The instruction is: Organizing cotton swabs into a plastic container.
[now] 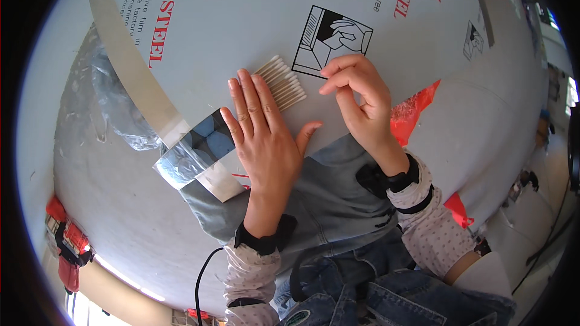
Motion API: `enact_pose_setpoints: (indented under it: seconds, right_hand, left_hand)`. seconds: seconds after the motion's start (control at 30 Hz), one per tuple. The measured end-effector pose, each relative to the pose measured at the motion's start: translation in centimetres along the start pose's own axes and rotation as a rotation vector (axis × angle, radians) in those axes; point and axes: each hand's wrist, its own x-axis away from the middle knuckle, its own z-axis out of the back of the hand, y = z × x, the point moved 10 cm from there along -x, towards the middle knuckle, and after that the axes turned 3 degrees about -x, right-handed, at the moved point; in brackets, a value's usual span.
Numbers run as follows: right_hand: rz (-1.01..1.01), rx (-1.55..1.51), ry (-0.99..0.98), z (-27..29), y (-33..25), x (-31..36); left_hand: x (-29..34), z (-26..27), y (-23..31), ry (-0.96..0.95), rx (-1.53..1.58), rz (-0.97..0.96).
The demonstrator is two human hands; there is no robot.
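Pressing our flat, open left hand [261, 133] on aligned cotton swabs [283, 83]; our loosely curled, empty right hand [357, 98] could scatter them.

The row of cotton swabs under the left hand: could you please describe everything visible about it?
The row of cotton swabs lies flat on the film-covered steel table, sticks side by side and slanted, pale wooden-looking stems with white tips at the upper-left ends. The left hand lies flat with its fingertips over the row's lower-left edge. The right hand hovers curled just right of it, apparently not touching.
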Motion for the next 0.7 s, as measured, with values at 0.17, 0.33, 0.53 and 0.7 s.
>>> enact_pose_setpoints:
  seconds: [0.17,0.33,0.53,0.7]
  right_hand:
    - [0.085,0.115,-0.051,-0.3,-0.4,0.0]
    - [0.171,0.191,-0.077,-1.3,-0.7,0.0]
    - [0.166,0.215,-0.082,-1.5,-0.5,0.0]
    - [0.165,0.216,-0.054,-1.5,-0.6,-0.4]
  left_hand:
    - [-0.3,-0.1,0.2,0.035,-0.107,0.001]
    - [-0.2,-0.3,0.1,0.040,-0.091,0.001]
    - [-0.2,-0.3,0.1,0.044,-0.077,0.003]
    - [-0.1,-0.4,0.0,0.050,-0.068,0.007]
